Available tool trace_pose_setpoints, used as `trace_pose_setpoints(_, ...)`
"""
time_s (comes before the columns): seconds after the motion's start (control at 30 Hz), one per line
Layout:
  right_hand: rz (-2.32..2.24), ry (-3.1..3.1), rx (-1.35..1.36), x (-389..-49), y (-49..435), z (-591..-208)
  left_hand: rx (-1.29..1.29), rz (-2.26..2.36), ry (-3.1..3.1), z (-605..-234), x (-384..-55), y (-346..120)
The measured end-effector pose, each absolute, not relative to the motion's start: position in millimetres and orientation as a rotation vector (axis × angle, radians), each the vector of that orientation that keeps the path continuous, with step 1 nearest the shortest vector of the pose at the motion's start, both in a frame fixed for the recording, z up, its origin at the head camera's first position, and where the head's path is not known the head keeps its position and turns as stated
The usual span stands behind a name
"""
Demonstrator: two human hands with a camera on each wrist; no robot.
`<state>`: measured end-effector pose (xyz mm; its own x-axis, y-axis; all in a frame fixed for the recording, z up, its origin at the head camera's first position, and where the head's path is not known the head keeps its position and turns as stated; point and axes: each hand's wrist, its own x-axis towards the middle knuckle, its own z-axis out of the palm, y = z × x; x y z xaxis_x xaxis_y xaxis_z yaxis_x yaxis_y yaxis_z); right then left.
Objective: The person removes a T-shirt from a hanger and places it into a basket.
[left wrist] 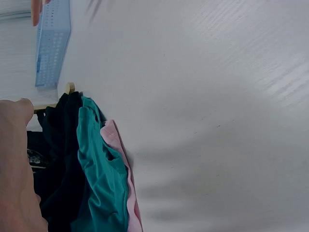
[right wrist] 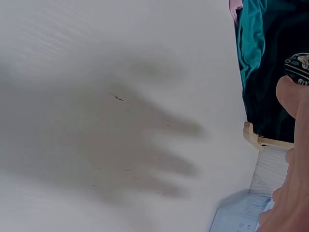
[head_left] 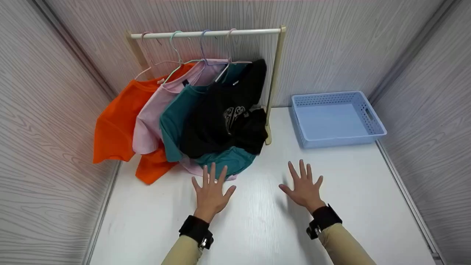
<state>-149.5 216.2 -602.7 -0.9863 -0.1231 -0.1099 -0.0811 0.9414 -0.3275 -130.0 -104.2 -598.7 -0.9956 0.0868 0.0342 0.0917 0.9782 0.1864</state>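
Note:
Both hands hover over the white table with fingers spread, holding nothing. My left hand is just in front of the hanging clothes, nearest the hem of a teal shirt. To its right, my right hand lies between the clothes and a blue basket. A small rack bears an orange shirt, a pink shirt, the teal one and a black shirt with a pale print, each on a thin wire hanger. Their lower parts reach the table. In the left wrist view, fabric partly hides behind the hand.
The blue perforated basket stands at the back right, with a bare floor inside. Wood-grain panels close off the back and both sides. The white table runs forward under both arms.

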Motion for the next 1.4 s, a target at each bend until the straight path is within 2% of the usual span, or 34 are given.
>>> trace_pose_setpoints(0.73,-0.499,3.001,-0.197,-151.2,209.7,-591.2,-0.088,-0.255,-3.176,-590.2,-126.5,-109.3)
trace_pose_setpoints(1.4,-0.508,2.964,-0.223,-159.7,222.8,-572.3,-0.110,-0.359,-3.167,-562.3,-132.9,-105.3)
